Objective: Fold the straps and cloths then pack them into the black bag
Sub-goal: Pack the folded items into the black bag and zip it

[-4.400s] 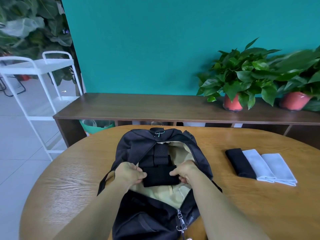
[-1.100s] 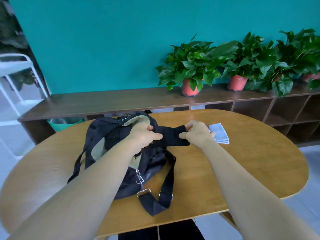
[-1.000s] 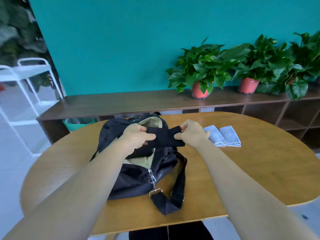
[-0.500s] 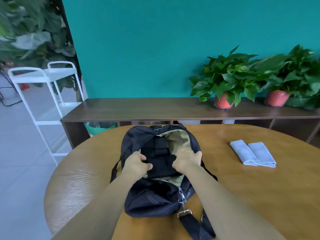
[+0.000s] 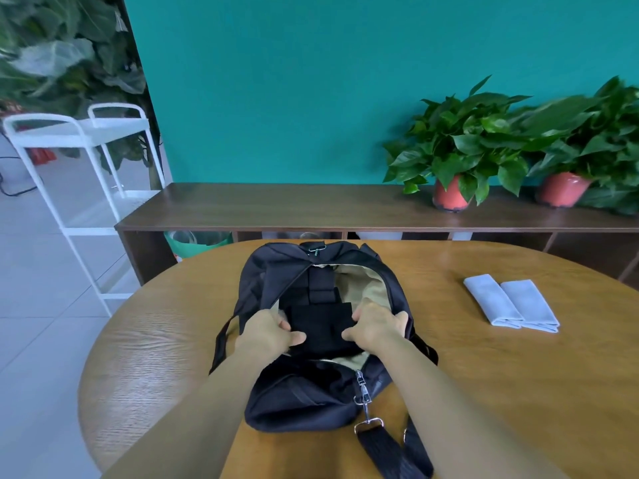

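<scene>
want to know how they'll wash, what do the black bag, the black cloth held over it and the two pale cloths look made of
Black bag: matte woven synthetic, likely nylon; faint sheen, tan fabric lining. Black cloth: soft matte textile, folds flat; weave too dark to tell. Pale cloths: thin soft fabric, maybe microfibre; neat folded edges.

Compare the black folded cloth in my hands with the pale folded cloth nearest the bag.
Colour: the black cloth is black, the pale cloth light blue-grey.
Place: the black cloth sits in the open mouth of the black bag; the pale cloth lies on the table.
Handling: the left hand and right hand grip the black cloth; no hand touches the pale cloth.
Both are folded flat.
</scene>
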Available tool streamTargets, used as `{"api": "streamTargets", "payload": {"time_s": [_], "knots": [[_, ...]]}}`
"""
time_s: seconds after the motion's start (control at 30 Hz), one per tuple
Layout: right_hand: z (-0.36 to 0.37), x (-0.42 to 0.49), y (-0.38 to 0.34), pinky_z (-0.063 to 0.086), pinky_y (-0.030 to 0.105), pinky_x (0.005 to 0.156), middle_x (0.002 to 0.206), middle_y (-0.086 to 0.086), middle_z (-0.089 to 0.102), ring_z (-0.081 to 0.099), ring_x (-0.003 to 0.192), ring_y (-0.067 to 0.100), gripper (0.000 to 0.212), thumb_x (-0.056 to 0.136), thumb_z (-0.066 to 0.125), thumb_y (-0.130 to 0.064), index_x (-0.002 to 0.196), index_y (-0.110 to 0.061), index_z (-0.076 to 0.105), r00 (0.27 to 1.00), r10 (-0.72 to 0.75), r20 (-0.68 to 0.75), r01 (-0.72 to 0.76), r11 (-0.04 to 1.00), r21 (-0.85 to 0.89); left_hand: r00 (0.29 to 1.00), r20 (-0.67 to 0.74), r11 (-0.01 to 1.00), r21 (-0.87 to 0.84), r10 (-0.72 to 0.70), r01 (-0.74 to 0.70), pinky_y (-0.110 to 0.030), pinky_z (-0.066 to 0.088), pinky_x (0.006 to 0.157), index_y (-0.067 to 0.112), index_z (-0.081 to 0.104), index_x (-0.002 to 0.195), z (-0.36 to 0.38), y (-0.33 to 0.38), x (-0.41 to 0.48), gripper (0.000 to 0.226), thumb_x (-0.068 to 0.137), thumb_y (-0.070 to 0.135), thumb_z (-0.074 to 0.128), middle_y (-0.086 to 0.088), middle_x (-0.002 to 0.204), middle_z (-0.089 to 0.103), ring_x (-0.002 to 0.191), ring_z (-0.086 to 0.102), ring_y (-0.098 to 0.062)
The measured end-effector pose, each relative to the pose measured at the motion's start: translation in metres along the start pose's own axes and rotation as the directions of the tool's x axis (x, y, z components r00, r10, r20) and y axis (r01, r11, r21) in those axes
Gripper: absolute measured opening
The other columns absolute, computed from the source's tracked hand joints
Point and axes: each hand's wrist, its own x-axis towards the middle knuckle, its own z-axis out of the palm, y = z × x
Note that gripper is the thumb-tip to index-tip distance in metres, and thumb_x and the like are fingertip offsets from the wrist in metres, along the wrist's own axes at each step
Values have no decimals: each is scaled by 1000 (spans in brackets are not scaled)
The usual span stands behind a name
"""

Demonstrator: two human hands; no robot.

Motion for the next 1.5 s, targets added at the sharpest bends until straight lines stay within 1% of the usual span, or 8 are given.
{"api": "streamTargets", "payload": {"time_s": [0.23, 0.4, 0.53, 0.63, 0.8, 1.03, 1.2, 1.5], "knots": [[-9, -18, -11, 30, 39, 91, 102, 1, 64, 43, 111, 23, 25, 92, 50, -41, 109, -24, 56, 904, -287, -316, 197, 937, -287, 986, -70, 975, 176, 151, -137, -37, 55, 77, 18, 57, 61, -13, 4, -12, 35, 87, 40, 66, -5, 75, 71, 75, 68, -22], [3, -22, -15, 24, 39, 96, 128, -6, 57, 35, 122, 21, 36, 95, 46, -38, 130, -35, 54, 854, -520, -19, 502, 833, -235, 985, -148, 992, 106, 90, -75, -32, 52, 75, 21, 58, 84, -17, -10, -17, 16, 78, 21, 73, 2, 91, 61, 81, 59, -18], [9, -14, -8, 19, 33, 107, 141, -2, 46, 30, 130, 20, 41, 92, 56, -34, 133, -38, 51, 881, -471, 50, 469, 882, 43, 978, -201, 998, -59, -46, 35, -25, 36, 51, 11, 50, 103, -17, -18, -22, 41, 74, 20, 77, 2, 82, 51, 62, 49, -12], [14, -7, -8, 18, 31, 105, 138, -3, 47, 29, 128, 23, 40, 87, 63, -36, 125, -46, 56, 901, -427, 74, 415, 899, 141, 980, -164, 988, -123, -114, 94, -22, 34, 50, 15, 39, 105, -20, -19, -20, 51, 73, 19, 79, 1, 91, 50, 65, 46, -8], [13, -5, -9, 15, 36, 106, 144, -7, 45, 26, 131, 18, 38, 93, 56, -31, 130, -39, 55, 846, -525, 92, 528, 849, -11, 990, -72, 979, -171, -121, 107, -26, 45, 55, 13, 58, 83, -17, -15, -16, 15, 74, 9, 69, -2, 76, 57, 61, 51, -16], [20, -5, -6, 16, 40, 102, 149, -6, 38, 24, 131, 15, 38, 93, 53, -33, 130, -42, 52, 836, -537, 111, 547, 830, -110, 968, 146, 921, -306, -205, 241, -35, 42, 85, 5, 62, 114, -24, -14, -18, 33, 84, 16, 69, -6, 70, 57, 77, 53, -22], [19, -8, -9, 16, 39, 99, 150, -6, 36, 23, 132, 18, 37, 95, 50, -34, 131, -44, 51, 827, -547, 132, 562, 801, -204, 970, 132, 913, -330, -206, 239, -26, 37, 63, 7, 56, 72, -36, -2, -21, 15, 86, 6, 62, -5, 57, 54, 60, 44, -19], [18, -12, -13, 16, 39, 100, 145, -3, 42, 22, 132, 22, 37, 96, 48, -33, 132, -44, 51, 815, -557, 159, 579, 776, -250, 998, 49, 987, -155, -33, 40, -27, 41, 67, 9, 58, 82, -38, 8, -23, 9, 82, 17, 54, -5, 76, 58, 74, 57, -23]]}}
